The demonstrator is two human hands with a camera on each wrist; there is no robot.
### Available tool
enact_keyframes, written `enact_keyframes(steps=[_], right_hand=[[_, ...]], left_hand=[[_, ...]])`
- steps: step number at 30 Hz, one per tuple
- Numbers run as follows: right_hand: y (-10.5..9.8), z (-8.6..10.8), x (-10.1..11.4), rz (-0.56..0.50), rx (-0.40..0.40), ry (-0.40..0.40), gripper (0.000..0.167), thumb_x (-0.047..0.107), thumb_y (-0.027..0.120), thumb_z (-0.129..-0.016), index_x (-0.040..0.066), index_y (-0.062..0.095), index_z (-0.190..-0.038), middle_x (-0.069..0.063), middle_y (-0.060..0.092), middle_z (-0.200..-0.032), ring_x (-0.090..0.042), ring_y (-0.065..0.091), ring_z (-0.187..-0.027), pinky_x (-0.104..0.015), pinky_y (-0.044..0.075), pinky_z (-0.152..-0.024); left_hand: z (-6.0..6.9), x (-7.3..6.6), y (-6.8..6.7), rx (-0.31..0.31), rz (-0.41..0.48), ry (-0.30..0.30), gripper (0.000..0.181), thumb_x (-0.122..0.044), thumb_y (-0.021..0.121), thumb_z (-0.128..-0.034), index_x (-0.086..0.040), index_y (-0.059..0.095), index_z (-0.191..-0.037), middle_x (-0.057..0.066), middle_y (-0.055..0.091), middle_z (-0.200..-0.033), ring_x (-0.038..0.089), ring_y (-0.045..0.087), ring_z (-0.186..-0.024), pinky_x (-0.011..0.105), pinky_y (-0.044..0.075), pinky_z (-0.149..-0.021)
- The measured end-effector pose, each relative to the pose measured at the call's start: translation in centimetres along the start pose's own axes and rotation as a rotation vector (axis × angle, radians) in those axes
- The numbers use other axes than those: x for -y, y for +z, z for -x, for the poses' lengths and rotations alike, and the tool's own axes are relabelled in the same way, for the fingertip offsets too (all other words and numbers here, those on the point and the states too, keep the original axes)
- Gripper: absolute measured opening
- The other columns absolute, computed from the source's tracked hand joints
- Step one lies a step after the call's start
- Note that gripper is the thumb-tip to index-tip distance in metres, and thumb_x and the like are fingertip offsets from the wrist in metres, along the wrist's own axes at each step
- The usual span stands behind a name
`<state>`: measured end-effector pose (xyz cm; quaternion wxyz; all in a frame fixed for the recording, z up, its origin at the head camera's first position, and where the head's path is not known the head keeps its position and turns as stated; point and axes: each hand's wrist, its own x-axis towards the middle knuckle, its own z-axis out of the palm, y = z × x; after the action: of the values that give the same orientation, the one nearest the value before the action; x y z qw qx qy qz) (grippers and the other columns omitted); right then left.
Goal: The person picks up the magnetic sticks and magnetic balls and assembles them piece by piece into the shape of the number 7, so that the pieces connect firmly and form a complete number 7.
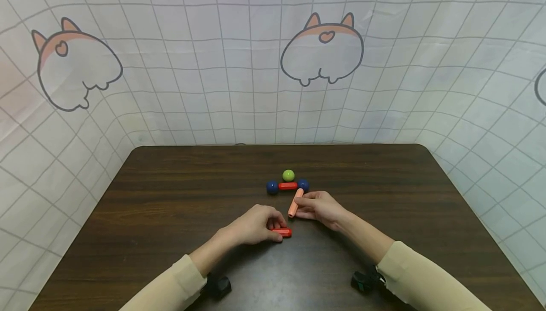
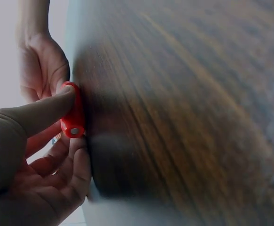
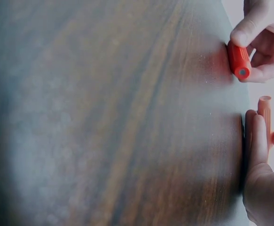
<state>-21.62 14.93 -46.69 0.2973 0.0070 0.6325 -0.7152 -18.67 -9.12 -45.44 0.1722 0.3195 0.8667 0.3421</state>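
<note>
The right hand (image 1: 323, 210) pinches an orange rod (image 1: 295, 205) on the near side of the right blue ball (image 1: 304, 185), long axis aimed at it; contact is unclear. The left hand (image 1: 255, 225), farther from that ball, grips a glossy red rod (image 1: 287, 232), grey-tipped, lying crosswise. Left of the ball, a second red rod (image 1: 287, 186) meets the left blue ball (image 1: 272, 187); a green ball (image 1: 288, 175) sits behind-left on the table (image 1: 179, 197).

The near rod (image 1: 286, 232) and far rod (image 1: 287, 186) are showing red, the third rod (image 1: 294, 205) peach-orange. Two balls (image 1: 272, 187) are gleaming navy, another ball (image 1: 288, 175) lime green. Dark-brown wood grain is streaking the table (image 1: 192, 178); grey grid lines are crossing the white sheet (image 1: 264, 116). The sleeves (image 1: 187, 278) are showing cream.
</note>
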Motion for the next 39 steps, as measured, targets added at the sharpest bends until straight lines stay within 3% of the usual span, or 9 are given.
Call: enact_keyframes(steps=[7,13,21,30,39], right_hand=[[-0.07,-0.03,-0.03,0.004,0.002,0.002,0.033,0.008,0.059,-0.105,-0.017,0.056,-0.127,-0.014,0.071,-0.101,-0.017,0.073,-0.092,-0.030,0.056,-0.085],[-0.11,-0.16,-0.02,-0.001,-0.004,-0.002,0.028,0.007,0.058,-0.106,-0.015,0.058,-0.123,-0.013,0.070,-0.100,-0.017,0.073,-0.090,-0.030,0.057,-0.085],[0.03,-0.08,0.01,0.016,-0.004,0.002,0.034,0.009,0.059,-0.105,-0.017,0.055,-0.128,-0.013,0.071,-0.100,-0.016,0.073,-0.090,-0.030,0.057,-0.084],[0.03,-0.08,0.02,0.018,-0.004,0.007,0.035,0.009,0.059,-0.106,-0.017,0.055,-0.128,-0.013,0.073,-0.100,-0.016,0.073,-0.090,-0.030,0.057,-0.084],[-0.12,-0.28,-0.10,0.005,-0.005,0.005,0.032,0.009,0.059,-0.106,-0.016,0.057,-0.126,-0.014,0.072,-0.101,-0.018,0.073,-0.091,-0.031,0.057,-0.085]], left_hand=[[0.38,-0.12,0.27,0.034,-0.082,0.042,0.017,-0.018,0.078,-0.0940,-0.014,0.076,-0.110,-0.011,0.058,-0.091,0.004,0.055,-0.079,0.024,0.048,-0.072],[0.61,-0.32,0.25,0.007,-0.114,0.065,0.015,-0.017,0.075,-0.0967,-0.011,0.075,-0.111,-0.009,0.059,-0.092,0.007,0.054,-0.079,0.025,0.047,-0.072],[0.74,-0.68,0.15,-0.040,-0.033,0.017,0.016,-0.014,0.073,-0.0973,-0.008,0.072,-0.112,-0.008,0.062,-0.086,0.005,0.056,-0.075,0.025,0.049,-0.070],[0.65,-0.38,-0.15,-0.015,0.038,-0.042,0.017,-0.014,0.072,-0.0986,-0.008,0.071,-0.114,-0.006,0.063,-0.083,0.007,0.058,-0.070,0.026,0.049,-0.066],[0.63,-0.18,-0.27,0.006,0.191,-0.096,0.020,-0.016,0.071,-0.0988,-0.005,0.070,-0.116,-0.003,0.066,-0.086,0.011,0.064,-0.072,0.028,0.053,-0.066]])
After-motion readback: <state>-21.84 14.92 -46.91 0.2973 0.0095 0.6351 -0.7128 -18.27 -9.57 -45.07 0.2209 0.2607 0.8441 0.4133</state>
